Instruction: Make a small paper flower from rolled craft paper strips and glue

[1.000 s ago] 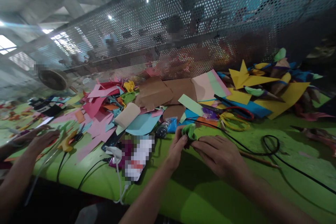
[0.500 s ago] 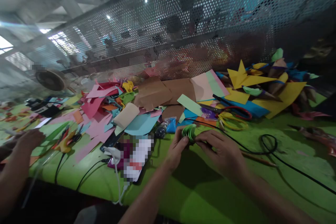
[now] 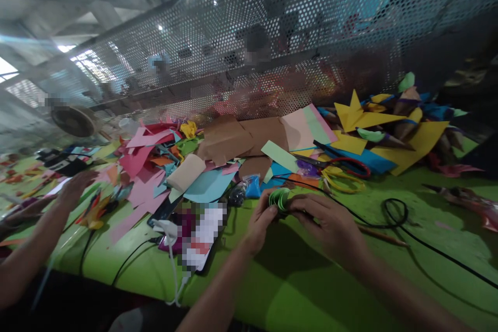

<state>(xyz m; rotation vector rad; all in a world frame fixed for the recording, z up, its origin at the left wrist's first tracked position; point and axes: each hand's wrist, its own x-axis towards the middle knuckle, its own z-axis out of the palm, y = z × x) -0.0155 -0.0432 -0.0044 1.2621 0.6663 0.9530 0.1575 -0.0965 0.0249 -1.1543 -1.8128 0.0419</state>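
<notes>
Over the green tabletop my left hand [image 3: 260, 220] grips a small green paper piece [image 3: 279, 198] with pale curved edges, like a rolled or ringed strip. My right hand [image 3: 324, 218] meets it from the right, thumb and fingertips pinched at the piece's side. Fingers partly hide the piece, so its full shape does not show. Just behind the hands lie a clear bag with blue contents [image 3: 253, 185] and an orange paper piece [image 3: 305, 180]. A brown pencil-like stick [image 3: 383, 236] lies to the right of my right hand.
Scissors with red handles [image 3: 352, 165] and yellow-handled scissors [image 3: 342, 179] lie behind my right hand. A black cable [image 3: 397, 224] loops at right. Left are a phone [image 3: 205, 236], a toilet-paper-like roll [image 3: 187, 172], and a co-worker's hand [image 3: 75, 189]. Yellow paper shapes [image 3: 361, 114] pile up behind.
My hands keep nearly the same hold on the green paper piece. The co-worker's arm at left has reached farther forward and to the right.
</notes>
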